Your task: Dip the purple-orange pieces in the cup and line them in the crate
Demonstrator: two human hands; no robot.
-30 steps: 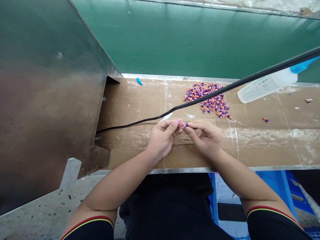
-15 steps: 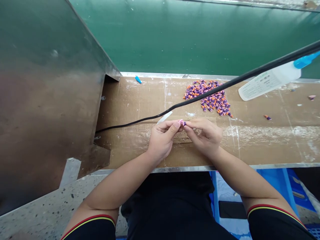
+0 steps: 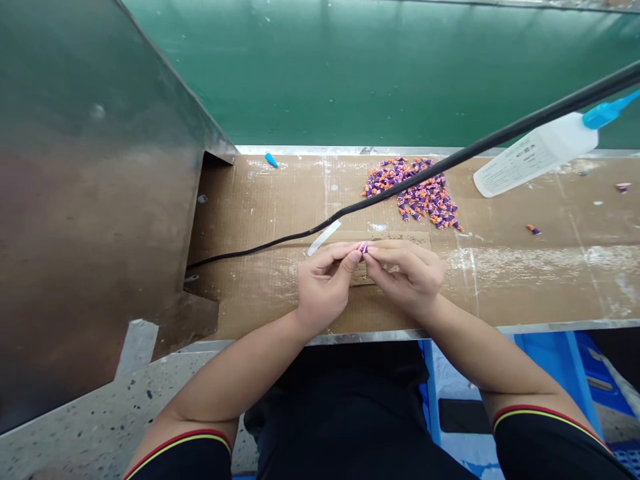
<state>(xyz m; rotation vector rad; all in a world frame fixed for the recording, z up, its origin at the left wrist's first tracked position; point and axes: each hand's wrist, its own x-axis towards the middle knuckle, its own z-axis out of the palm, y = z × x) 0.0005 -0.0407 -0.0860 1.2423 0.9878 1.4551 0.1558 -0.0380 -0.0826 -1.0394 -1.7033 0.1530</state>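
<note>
A: What does the small piece (image 3: 365, 249) look like?

B: Tiny, purple and pink, mostly covered by fingertips. I can't tell whether it is one part or two pressed together. The pile (image 3: 431, 203) beyond shows similar colours: purple bodies with pink edging and orange bits.

A: Any containers?

B: A whitish bottle (image 3: 537, 157) leans at the right with a blue nozzle (image 3: 600, 116) and printing on its side (too blurred to read). I can't make out what's in it. The pile is in no container; it lies straight on the cardboard (image 3: 270, 213), and a black cable (image 3: 480, 146) crosses in front of it in view.

A: And where is the small piece, relative to the hands?

B: Right between them, above the cardboard, nearer the person than the pile. The left hand (image 3: 323, 287) is closed at the tips, thumb against bent fingers, pinching the piece from the left. The right hand (image 3: 407, 275) pinches its purple end between thumb and forefinger, other fingers curled. The fingertips of both hands nearly meet.

A: Anything just beside them?

B: A white strip (image 3: 324, 238), near the left hand's fingers.
</note>
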